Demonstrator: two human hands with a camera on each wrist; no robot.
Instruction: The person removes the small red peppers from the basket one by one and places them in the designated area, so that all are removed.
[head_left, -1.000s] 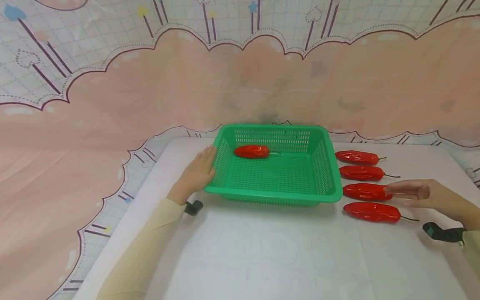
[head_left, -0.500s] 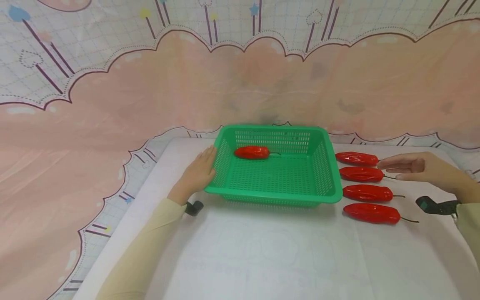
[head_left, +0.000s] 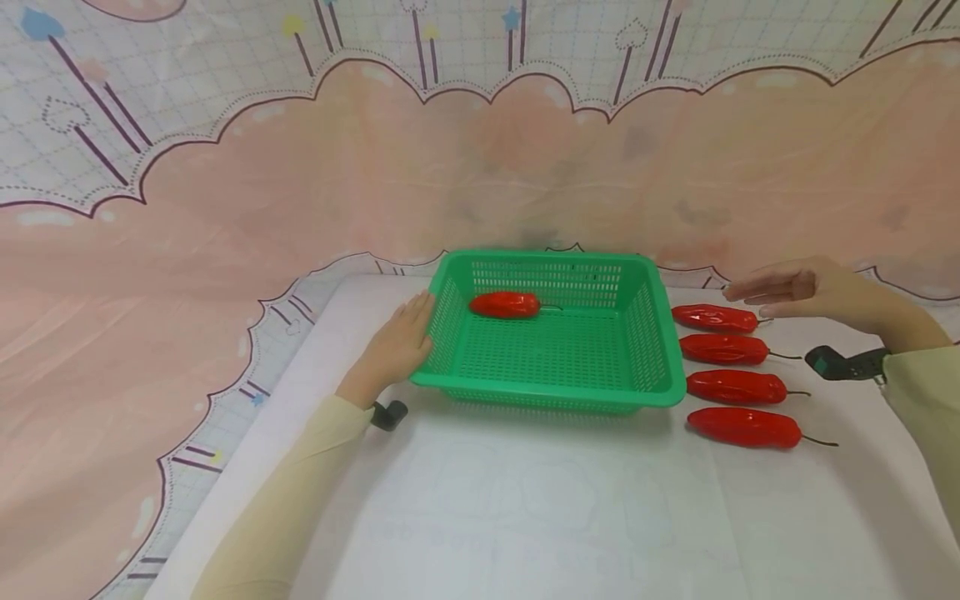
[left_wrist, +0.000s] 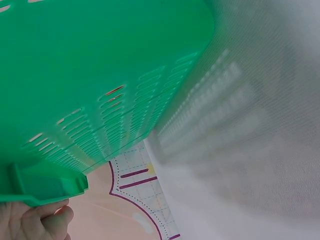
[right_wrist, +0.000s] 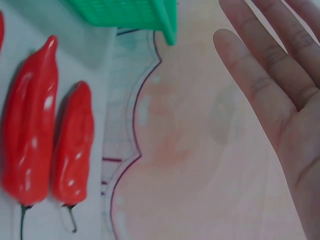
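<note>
A green plastic basket (head_left: 547,392) with slotted walls stands on the white table. My left hand (head_left: 393,346) rests along its left rim, fingers straight; the left wrist view shows fingertips (left_wrist: 55,222) right at the rim. One red chili pepper (head_left: 505,305) lies inside the basket at the back left. To the basket's right, several more peppers form a column, stems pointing right. My right hand (head_left: 817,292) hovers at the farthest pepper (head_left: 715,317), holding nothing, fingers extended. The right wrist view shows its palm (right_wrist: 305,135) beside two peppers.
Between the farthest and nearest pepper (head_left: 744,427) lie a second pepper (head_left: 723,348) and a third pepper (head_left: 737,387). A pink cloud-patterned cloth (head_left: 525,183) hangs behind the white tabletop (head_left: 525,508). Each wrist wears a small black camera (head_left: 843,364).
My right hand has moved away from me along the column, from the third pepper to the farthest one. The left hand, the basket and the peppers have stayed in place.
</note>
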